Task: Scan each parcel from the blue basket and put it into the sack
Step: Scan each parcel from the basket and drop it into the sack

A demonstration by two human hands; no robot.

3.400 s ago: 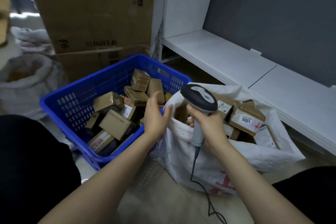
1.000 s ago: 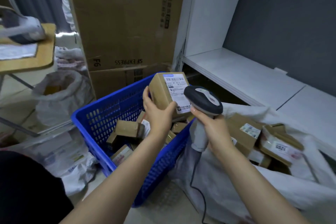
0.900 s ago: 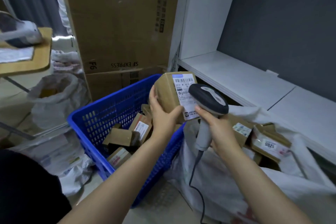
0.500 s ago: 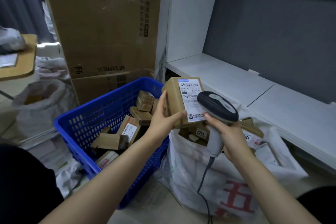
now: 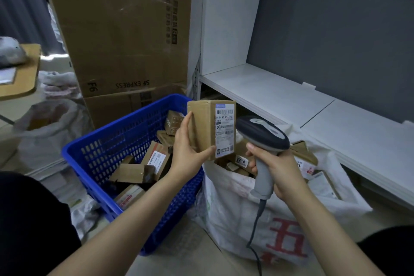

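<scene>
While I watched through the head camera, the left hand (image 5: 188,152) gripped the parcel (image 5: 202,129) in the middle of the frame, with the thumb curled across its lower front edge and the fingers wrapped round its left side. The parcel stood upright, its long axis running top to bottom. It was held in the air where the right rim of the basket (image 5: 94,157) met the sack (image 5: 235,204). Its white label (image 5: 225,129) covered the face that pointed right, toward the scanner (image 5: 262,134), with the barcode at the top end.

The right hand (image 5: 275,163) clasped the scanner's grey handle, index finger at the front of the grip. The scanner's dark head pointed left at the label, just beside the parcel; I could not tell whether they touched. Its handle ran downward, and its cable (image 5: 257,215) dropped to the bottom edge of the frame in front of the sack.

Left of centre, the blue basket held more boxes (image 5: 154,159) lying at mixed angles. The white sack at lower right stood open with labelled boxes in its mouth, one marked 2214. Big cartons (image 5: 125,29) stood in the upper left behind the basket, and a white shelf (image 5: 257,87) ran along the right.
</scene>
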